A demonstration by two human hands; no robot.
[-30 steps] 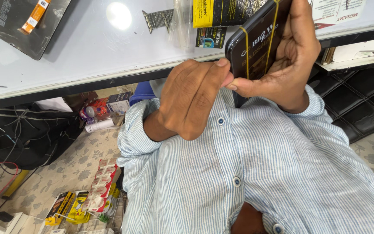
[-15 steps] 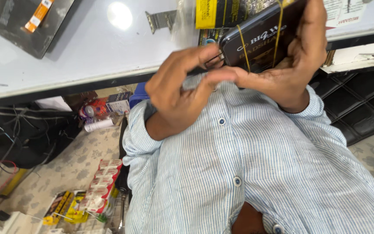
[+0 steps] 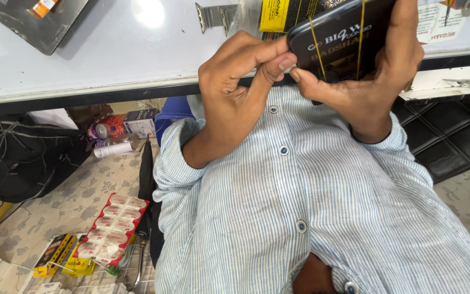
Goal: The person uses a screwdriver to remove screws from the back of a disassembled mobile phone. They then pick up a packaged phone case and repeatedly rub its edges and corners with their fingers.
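Observation:
My right hand (image 3: 379,81) grips a flat black case (image 3: 338,41) wrapped in thin yellow elastic bands (image 3: 315,41), held up in front of my chest at the table edge. Its fingers wrap over the case's right side and its thumb lies under the lower left corner. My left hand (image 3: 235,81) is beside it, thumb and forefinger pinched together on that same corner, touching the right thumb. My striped blue shirt (image 3: 300,218) fills the lower frame. The case's top end runs out of view.
A white table (image 3: 110,60) runs across the top, with a dark flat device (image 3: 33,22), a metal watch strap (image 3: 213,15) and a yellow-labelled packet (image 3: 276,13). Below on the patterned floor are red-and-white blister packs (image 3: 112,226), small bottles and boxes (image 3: 121,133), cables (image 3: 6,158), and a black mat (image 3: 452,141).
Both hands have risen with the case toward the table. My left hand, earlier laid over the case's lower end, now pinches its corner with the fingertips.

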